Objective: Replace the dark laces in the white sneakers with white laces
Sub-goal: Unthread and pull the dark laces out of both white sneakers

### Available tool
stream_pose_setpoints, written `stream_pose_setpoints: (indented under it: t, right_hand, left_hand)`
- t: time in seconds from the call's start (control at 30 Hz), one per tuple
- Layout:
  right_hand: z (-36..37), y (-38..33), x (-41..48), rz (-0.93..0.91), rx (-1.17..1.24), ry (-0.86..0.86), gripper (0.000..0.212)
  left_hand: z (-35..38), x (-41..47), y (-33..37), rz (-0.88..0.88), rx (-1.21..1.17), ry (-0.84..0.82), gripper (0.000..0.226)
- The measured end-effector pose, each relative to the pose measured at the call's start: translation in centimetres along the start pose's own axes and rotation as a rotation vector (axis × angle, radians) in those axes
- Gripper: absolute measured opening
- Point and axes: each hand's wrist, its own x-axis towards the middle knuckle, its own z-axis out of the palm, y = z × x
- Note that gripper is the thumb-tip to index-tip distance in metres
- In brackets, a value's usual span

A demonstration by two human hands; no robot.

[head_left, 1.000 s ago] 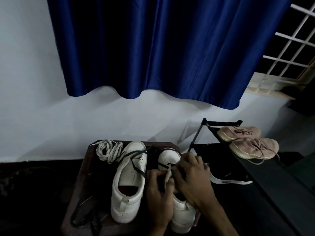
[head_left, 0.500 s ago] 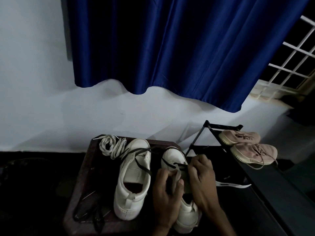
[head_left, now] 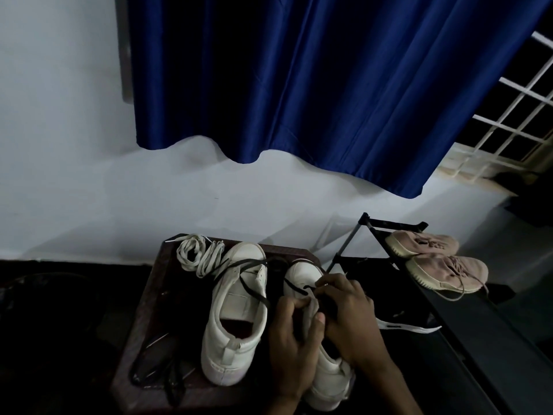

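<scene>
While the dark lace [head_left: 300, 290] is, by all appearances, being worked out of the right sneaker [head_left: 329, 381], both hands are held low over that shoe near the front edge of the worktop [head_left: 155, 295].

The left hand [head_left: 291, 333] is set on the sneaker's near side. Its grip is clamped on the tongue [head_left: 309, 311], thumb against curled fingers, judged to steady the shoe and lift the tongue off the eyelets.

The right hand [head_left: 350, 316] is arched over the sneaker's right flank with the wrist low. Its grip is closed in a pinch on the dark lace just behind the toe cap, presumably so the lace can be drawn out.

Just left of the right sneaker, the left sneaker [head_left: 236, 319] is stood parallel, heel nearest, with 1 loose dark lace [head_left: 251, 287] draped across it.

Beyond and left of the right sneaker, the white laces [head_left: 199, 254] are coiled on the worktop, within reach for rethreading. Farther to its right, 2 pink shoes [head_left: 434, 259] are set on a black rack [head_left: 392, 225]. Farthest behind it, a blue curtain [head_left: 329, 85] is hung.
</scene>
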Motion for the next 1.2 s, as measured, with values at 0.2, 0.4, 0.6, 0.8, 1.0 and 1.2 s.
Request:
stream_pose_setpoints:
  t: [0.2, 0.4, 0.6, 0.8, 1.0, 1.2]
  right_hand:
    - [-0.3, -0.6, -1.1, 0.179, 0.598, 0.374, 0.020]
    - [0.4, -0.4, -0.4, 0.135, 0.214, 0.147, 0.028]
    - [0.1, -0.3, -0.2, 0.075, 0.056, -0.050, 0.030]
    - [-0.1, -1.2, -1.2, 0.183, 0.527, 0.331, 0.013]
    - [-0.7, -1.7, -1.5, 0.218, 0.515, 0.466, 0.019]
    - [-0.8, -1.3, -0.2, 0.149, -0.041, 0.077, 0.035]
  left_hand:
    - [-0.1, 0.1, 0.1, 0.012, 0.027, -0.003, 0.022]
    - [-0.1, -0.1, -0.2, -0.011, 0.026, 0.015, 0.031]
    - [0.0, -0.1, -0.4, -0.045, 0.035, 0.030, 0.031]
    - [0.1, -0.1, 0.0, -0.022, 0.029, 0.020, 0.028]
    - [-0.1, 0.1, -0.1, -0.012, 0.042, 0.013, 0.026]
    - [0.0, 0.0, 0.1, -0.033, 0.030, 0.010, 0.030]
